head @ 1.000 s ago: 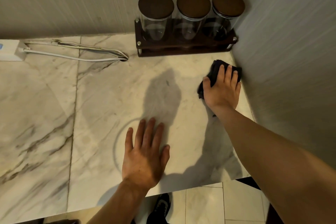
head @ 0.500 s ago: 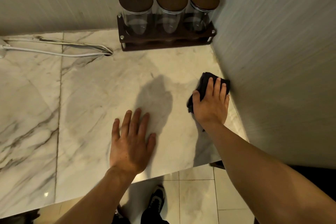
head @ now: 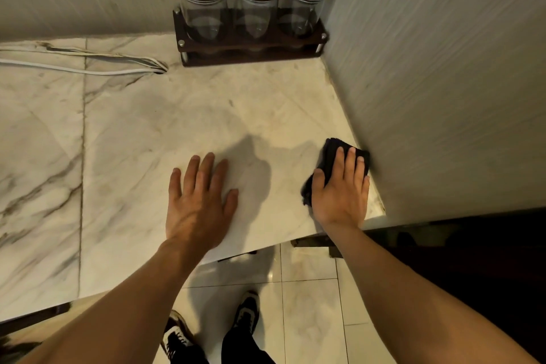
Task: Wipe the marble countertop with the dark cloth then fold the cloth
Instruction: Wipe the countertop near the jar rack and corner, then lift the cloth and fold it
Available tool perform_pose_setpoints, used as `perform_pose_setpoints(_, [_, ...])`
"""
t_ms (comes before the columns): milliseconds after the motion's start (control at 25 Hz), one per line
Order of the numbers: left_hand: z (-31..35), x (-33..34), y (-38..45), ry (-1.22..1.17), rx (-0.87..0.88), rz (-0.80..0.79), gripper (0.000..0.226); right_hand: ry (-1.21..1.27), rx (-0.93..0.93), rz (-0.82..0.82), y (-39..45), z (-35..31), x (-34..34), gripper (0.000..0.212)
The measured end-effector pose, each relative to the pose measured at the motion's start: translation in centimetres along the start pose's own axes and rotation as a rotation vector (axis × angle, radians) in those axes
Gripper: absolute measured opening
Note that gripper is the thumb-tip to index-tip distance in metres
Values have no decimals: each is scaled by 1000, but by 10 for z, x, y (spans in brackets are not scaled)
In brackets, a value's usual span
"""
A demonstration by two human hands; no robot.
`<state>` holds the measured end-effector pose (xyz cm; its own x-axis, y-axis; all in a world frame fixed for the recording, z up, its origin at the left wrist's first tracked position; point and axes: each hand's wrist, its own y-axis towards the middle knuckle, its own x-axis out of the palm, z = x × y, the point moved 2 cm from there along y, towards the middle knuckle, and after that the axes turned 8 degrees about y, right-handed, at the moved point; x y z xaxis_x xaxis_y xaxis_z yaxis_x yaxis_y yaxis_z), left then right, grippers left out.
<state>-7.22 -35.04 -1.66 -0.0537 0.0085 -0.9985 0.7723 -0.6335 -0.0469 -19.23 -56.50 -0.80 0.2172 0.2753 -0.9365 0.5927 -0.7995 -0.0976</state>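
The dark cloth lies bunched on the white marble countertop, close to the right wall and near the counter's front edge. My right hand presses flat on top of it, fingers spread over the cloth, hiding most of it. My left hand rests palm down on the bare marble to the left, fingers apart, holding nothing.
A dark wooden rack with three lidded glass jars stands in the back right corner. White cables run along the back left. The right wall borders the counter. Tiled floor and my shoes show below the front edge.
My right hand has dragged the cloth along the right wall from near the jar rack toward the front edge. My left hand has stayed flat on the marble.
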Motion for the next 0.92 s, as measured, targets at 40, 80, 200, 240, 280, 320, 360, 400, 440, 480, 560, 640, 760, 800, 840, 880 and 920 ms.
perform_pose_setpoints(40, [0,1,1,-7,1,4,62,5,1,1,-5,4,0,64])
perform_pose_setpoints(80, [-1,2,1,-10,2,7,62,17,4,3,-10,8,-1,63])
perform_pose_setpoints(200, [-4,2,2,-18,5,-10,65,68,16,10,-23,18,-3,59])
perform_pose_setpoints(240, [-4,1,2,-37,16,-17,66,76,16,19,-28,21,-4,58])
perform_pose_setpoints(280, [-5,-2,1,-70,29,-25,67,84,14,31,-33,23,-5,57])
perform_pose_setpoints(320, [-6,-5,0,-111,38,-35,68,92,18,43,-37,27,-5,56])
perform_pose_setpoints(360, [-7,-9,-3,-154,38,-42,67,94,21,51,-42,31,-5,55])
perform_pose_setpoints(400, [-9,-13,-8,-189,31,-40,66,101,30,54,-49,34,-6,55])
perform_pose_setpoints(440, [-11,-17,-16,-215,24,-33,65,111,36,60,-57,37,-7,54])
perform_pose_setpoints(480, [-13,-21,-24,-232,21,-28,63,126,42,62,-66,39,-8,54])
perform_pose_setpoints(560, [-17,-26,-41,-260,22,-36,61,211,91,63,-82,40,-12,54])
perform_pose_setpoints(640, [-21,-32,-57,-284,27,-48,61,366,233,33,-96,41,-14,53])
perform_pose_setpoints(760, [-27,-45,-80,-327,47,-69,62,925,736,-60,-120,31,-19,44])
perform_pose_setpoints(800, [-28,-52,-87,-359,43,-75,62,1184,899,-128,-134,22,-23,39])
perform_pose_setpoints(840, [-31,-60,-94,-411,31,-83,62,1394,992,-221,-151,11,-30,34])
perform_pose_setpoints(880, [-33,-67,-100,-478,11,-97,61,1526,1029,-313,-166,1,-35,36])
perform_pose_setpoints(920, [-35,-73,-105,-558,-14,-123,61,1606,1020,-397,-180,-13,-42,38])
